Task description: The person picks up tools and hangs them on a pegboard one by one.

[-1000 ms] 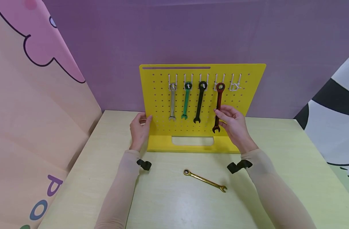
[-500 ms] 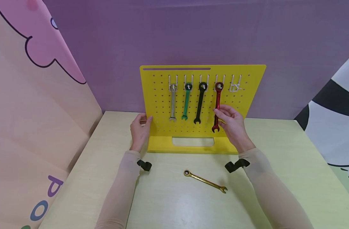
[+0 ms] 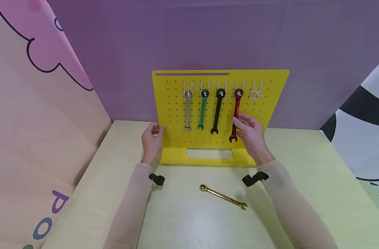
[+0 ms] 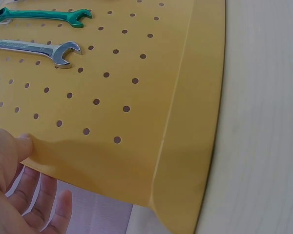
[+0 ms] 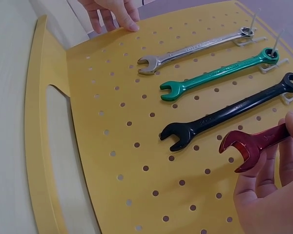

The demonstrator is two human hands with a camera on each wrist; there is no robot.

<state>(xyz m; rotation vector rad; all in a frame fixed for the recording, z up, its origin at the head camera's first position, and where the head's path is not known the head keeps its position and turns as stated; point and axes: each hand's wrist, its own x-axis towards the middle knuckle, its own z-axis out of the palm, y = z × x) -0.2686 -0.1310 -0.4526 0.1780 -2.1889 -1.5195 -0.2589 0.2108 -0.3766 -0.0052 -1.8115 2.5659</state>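
A red combination wrench (image 3: pixel 237 107) is pinched by its shaft in my right hand (image 3: pixel 253 135), its ring end overlapping the fourth white hook (image 3: pixel 234 84) of the yellow pegboard (image 3: pixel 180 140). Its dark red open end (image 5: pixel 246 148) points down, standing off the board. My left hand (image 3: pixel 152 141) grips the board's left edge, thumb (image 4: pixel 23 146) on the front and fingers behind. Left of the red wrench hang a silver wrench (image 3: pixel 187 112), a green wrench (image 3: pixel 203 112) and a black wrench (image 3: pixel 218 112), each by its ring end on a hook.
A gold wrench (image 3: pixel 223 197) lies on the pale tabletop (image 3: pixel 177 214) in front of the board. The rightmost hook (image 3: pixel 256 90) carries no wrench. Behind the board rises a purple backdrop (image 3: pixel 208 34); printed cloth (image 3: pixel 52 114) borders the left side.
The red wrench's ring end has shifted slightly left against the fourth hook, and its lower end has swung slightly left and up. My right forearm has moved a little left; my left hand stays put.
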